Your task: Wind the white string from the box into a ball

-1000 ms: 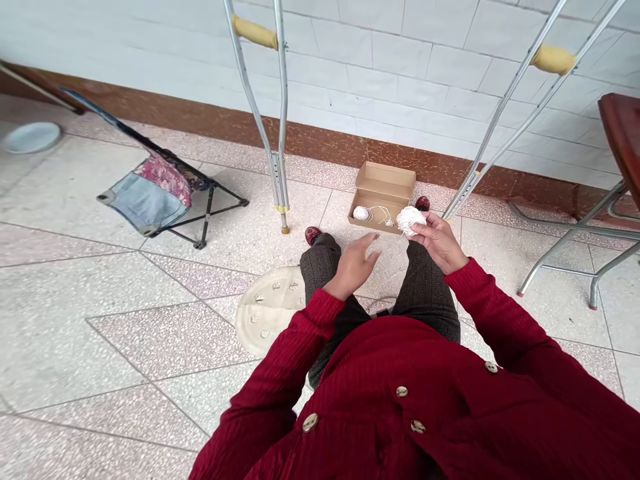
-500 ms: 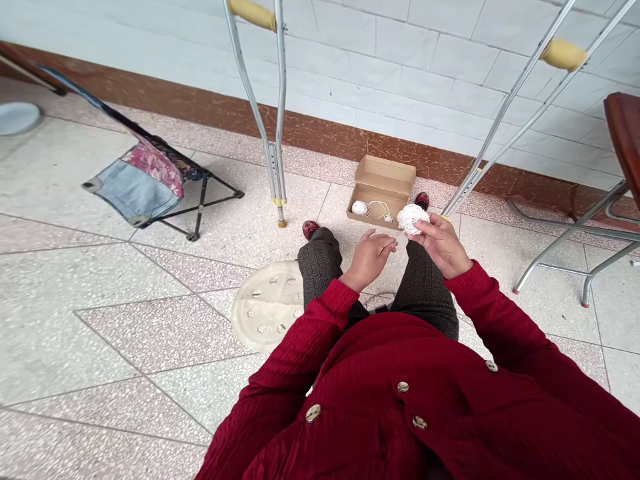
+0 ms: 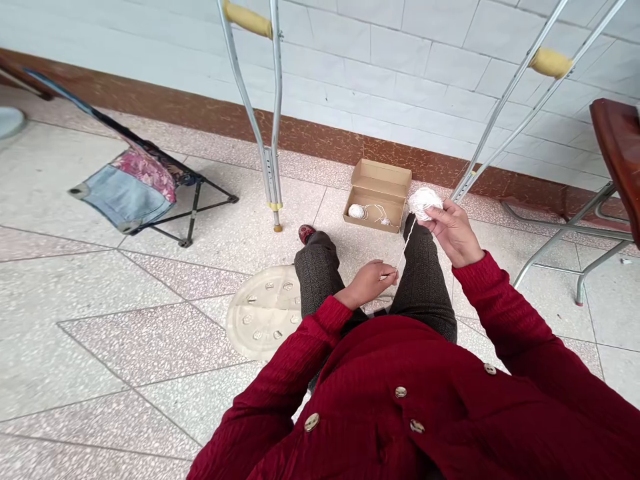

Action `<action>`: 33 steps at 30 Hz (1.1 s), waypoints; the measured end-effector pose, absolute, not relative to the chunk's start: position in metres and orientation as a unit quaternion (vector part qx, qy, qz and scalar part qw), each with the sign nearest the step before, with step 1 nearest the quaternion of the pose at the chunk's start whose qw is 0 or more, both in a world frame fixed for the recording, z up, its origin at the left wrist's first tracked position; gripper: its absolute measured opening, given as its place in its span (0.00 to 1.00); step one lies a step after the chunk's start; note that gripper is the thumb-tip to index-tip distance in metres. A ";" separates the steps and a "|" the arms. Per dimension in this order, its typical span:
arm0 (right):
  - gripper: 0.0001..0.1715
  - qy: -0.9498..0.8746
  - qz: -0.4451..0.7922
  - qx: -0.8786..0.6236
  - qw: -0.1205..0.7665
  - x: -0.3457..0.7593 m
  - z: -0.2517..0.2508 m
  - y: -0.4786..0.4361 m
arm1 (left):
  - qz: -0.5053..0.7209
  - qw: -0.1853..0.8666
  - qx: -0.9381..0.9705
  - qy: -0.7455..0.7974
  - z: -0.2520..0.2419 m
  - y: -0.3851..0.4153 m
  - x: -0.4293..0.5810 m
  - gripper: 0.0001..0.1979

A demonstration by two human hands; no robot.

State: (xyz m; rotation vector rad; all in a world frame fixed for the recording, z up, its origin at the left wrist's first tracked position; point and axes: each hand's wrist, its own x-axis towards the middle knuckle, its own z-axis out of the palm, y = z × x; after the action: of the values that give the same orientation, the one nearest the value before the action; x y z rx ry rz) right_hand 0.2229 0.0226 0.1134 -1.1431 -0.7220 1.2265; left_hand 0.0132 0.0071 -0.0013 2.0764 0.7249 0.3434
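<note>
My right hand [image 3: 454, 232] is closed around a ball of white yarn [image 3: 424, 201], held up over my right knee. From the ball a strand of yarn [image 3: 407, 241] runs down, fairly straight, to my left hand [image 3: 371, 283]. The fingers of that hand are pinched on the strand, low between my thighs. On the floor beyond my feet lies an open cardboard box [image 3: 373, 223] with its lid folded back. Inside it are a smaller ball of white yarn [image 3: 357, 211] and a loose, curling length of yarn.
Two metal crutches, one left [image 3: 270, 173] and one right [image 3: 493, 137], lean at the tiled wall. A folding fabric stool [image 3: 125, 193] stands to the left, and a metal-legged chair [image 3: 617, 160] to the right. A round cream lid [image 3: 265, 310] lies beside my left leg.
My hands have moved apart: the right one has lifted the ball slightly up and right, the left has dropped lower. A longer stretch of yarn now shows between them.
</note>
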 end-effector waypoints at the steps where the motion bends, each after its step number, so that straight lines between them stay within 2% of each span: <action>1: 0.17 -0.314 0.536 -0.494 0.608 0.222 0.114 0.022 | 0.128 0.427 0.841 0.306 -0.005 0.009 0.010 0.15; 4: 0.18 -0.311 0.547 -0.488 0.605 0.215 0.112 0.016 | 0.149 0.378 0.827 0.390 -0.005 0.023 0.004 0.11; 6: 0.21 -0.301 0.560 -0.484 0.601 0.207 0.107 0.011 | 0.224 0.379 0.784 0.437 0.004 0.034 0.007 0.17; 8: 0.22 -0.284 0.581 -0.482 0.591 0.199 0.101 0.008 | 0.313 0.441 0.727 0.424 0.020 0.040 0.016 0.23; 10: 0.23 -0.279 0.589 -0.483 0.584 0.194 0.097 0.005 | 0.364 0.553 0.658 0.359 0.037 0.042 0.029 0.26; 13: 0.25 -0.302 0.576 -0.493 0.578 0.194 0.095 0.002 | 0.368 0.682 0.553 0.305 0.053 0.036 0.044 0.23; 16: 0.26 -0.330 0.561 -0.512 0.561 0.199 0.098 0.002 | 0.333 0.720 0.510 0.331 0.053 0.028 0.046 0.16; 26: 0.22 -0.310 0.577 -0.513 0.555 0.208 0.103 0.010 | 0.262 0.731 0.528 0.344 0.026 0.012 0.023 0.18; 30: 0.25 -0.315 0.532 -0.527 0.583 0.213 0.095 0.017 | 0.216 0.680 0.601 0.362 0.022 0.000 0.014 0.15; 33: 0.28 -0.363 0.477 -0.543 0.588 0.218 0.080 0.025 | 0.172 0.600 0.694 0.359 0.026 -0.010 0.009 0.18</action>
State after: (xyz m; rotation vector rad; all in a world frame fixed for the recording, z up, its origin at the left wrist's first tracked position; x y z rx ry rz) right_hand 0.2179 0.0248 0.0801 -1.2656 -0.8465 1.1102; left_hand 0.0086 -0.0098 0.0263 1.6093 0.8314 0.3982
